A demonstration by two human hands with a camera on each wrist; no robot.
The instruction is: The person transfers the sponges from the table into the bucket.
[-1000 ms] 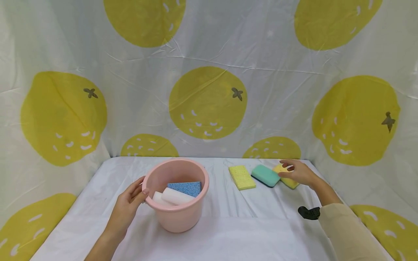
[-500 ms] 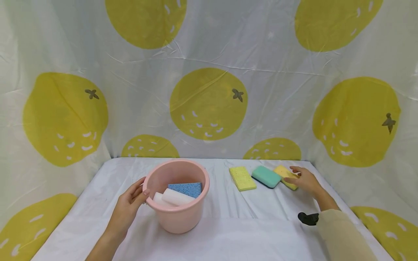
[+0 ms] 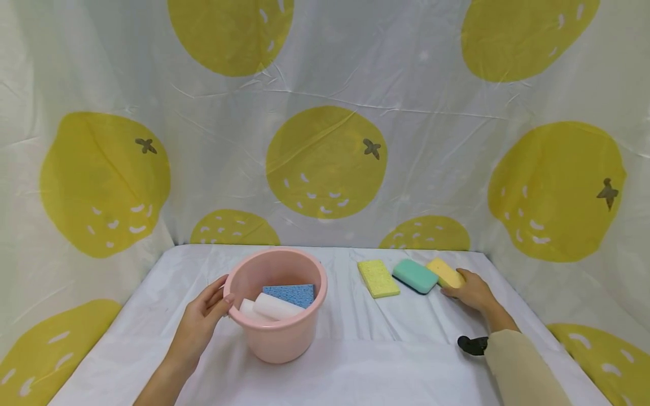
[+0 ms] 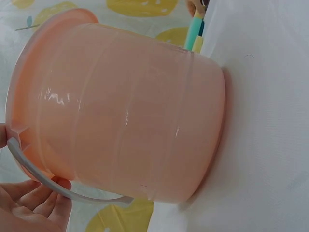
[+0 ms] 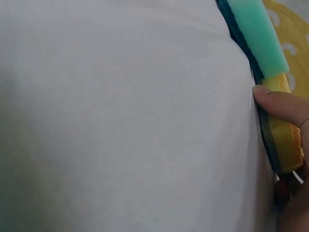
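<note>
My left hand (image 3: 198, 321) grips the rim of a pink bucket (image 3: 279, 341) at its left side, thumb over the edge. The bucket stands upright; its grey handle (image 4: 72, 193) hangs down in the left wrist view. Inside it lie a blue sponge (image 3: 291, 294) and white rolled or block-shaped pieces (image 3: 274, 307). At the right, my right hand (image 3: 474, 290) pinches a yellow-orange scrub sponge (image 3: 443, 273) between thumb and fingers. That sponge, with a dark scouring side (image 5: 268, 137), rests on the cloth. Some fingers are hidden behind it.
A green sponge (image 3: 415, 276) with a dark underside touches or nearly touches the yellow-orange one. Left of it lies a flat yellow sponge (image 3: 378, 278). White cloth (image 3: 355, 366) covers the table, and lemon-print curtains (image 3: 325, 163) enclose the back and sides.
My right hand has come down and nearer from above the yellow-orange sponge, and its thumb and fingers now hold the sponge's right end. The left hand and bucket have stayed put.
</note>
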